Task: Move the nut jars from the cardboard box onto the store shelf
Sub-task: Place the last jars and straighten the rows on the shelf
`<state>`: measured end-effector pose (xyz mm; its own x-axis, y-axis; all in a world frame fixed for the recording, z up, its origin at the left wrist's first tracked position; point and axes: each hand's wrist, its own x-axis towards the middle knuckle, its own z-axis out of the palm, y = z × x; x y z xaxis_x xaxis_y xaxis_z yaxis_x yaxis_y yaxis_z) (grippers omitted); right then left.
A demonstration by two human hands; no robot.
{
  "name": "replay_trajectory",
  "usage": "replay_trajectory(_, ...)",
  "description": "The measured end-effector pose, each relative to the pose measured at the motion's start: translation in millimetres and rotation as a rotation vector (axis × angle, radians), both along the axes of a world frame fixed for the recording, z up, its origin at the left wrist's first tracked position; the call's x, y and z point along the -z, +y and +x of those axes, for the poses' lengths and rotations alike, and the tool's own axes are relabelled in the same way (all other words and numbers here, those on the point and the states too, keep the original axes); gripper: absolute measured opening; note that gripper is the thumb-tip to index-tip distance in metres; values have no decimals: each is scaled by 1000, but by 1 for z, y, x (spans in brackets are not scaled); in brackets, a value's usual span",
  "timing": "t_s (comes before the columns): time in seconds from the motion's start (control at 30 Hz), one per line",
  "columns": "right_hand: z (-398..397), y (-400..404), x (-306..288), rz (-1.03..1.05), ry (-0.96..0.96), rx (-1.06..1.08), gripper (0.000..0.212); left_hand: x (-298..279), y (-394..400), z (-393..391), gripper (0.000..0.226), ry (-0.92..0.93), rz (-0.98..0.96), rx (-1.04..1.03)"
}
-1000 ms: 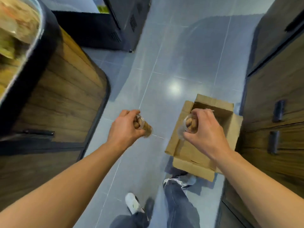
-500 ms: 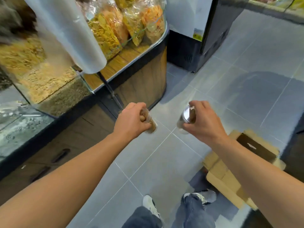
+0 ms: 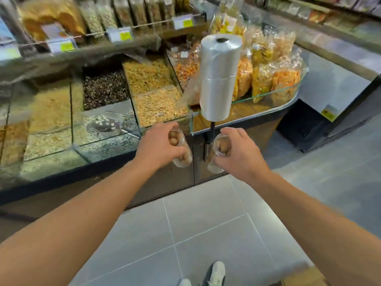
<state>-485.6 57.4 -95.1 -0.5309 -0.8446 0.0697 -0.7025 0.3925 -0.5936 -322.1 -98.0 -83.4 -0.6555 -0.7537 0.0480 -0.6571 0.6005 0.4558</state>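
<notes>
My left hand grips a clear plastic jar of brown nuts, held tilted in front of the counter. My right hand grips a second clear nut jar, its round end facing me. Both jars hang in the air at about the height of the counter's front edge. Only a corner of the cardboard box shows at the bottom right, on the floor behind me. The store shelf with bagged goods and price tags runs across the top left, blurred.
A glass-fronted counter of bulk nuts and seeds stands ahead. A roll of plastic bags rises on a pole between my hands and the counter. Snack bags are piled on the right end. Grey tiled floor lies below; my shoes show.
My view has swung up from the floor and box to the counter and shelf. Both hands have risen with their jars and come nearer the counter; the box has slid out to the bottom right.
</notes>
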Motion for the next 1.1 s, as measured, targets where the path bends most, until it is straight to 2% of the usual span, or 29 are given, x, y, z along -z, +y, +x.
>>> replay_trajectory(0.2, -9, -73, -43, -62, 85, -187, 64, -41, -43, 12, 80, 88, -73, -148)
replay_trajectory(0.43, -19, -172, -77, -113, 146, -287, 69, -72, -126, 4, 66, 153, -168, -210)
replay_trajectory(0.6, -23, -263, -98, -138, 188, -261, 64, -83, -217, -2, 64, 199, -212, -215)
replay_trajectory(0.83, -36, -387, -110, -99, 187, -118, 62, -94, -351, -15, 73, 244, -156, -142)
replay_trajectory(1.0, -62, -452, -124, -110, 193, -16, 68, -109, -424, -38, 66, 267, -137, -50)
replay_trajectory(1.1, -76, -479, -135, -153, 180, 54, 65, -115, -459, -57, 71, 288, -133, -11)
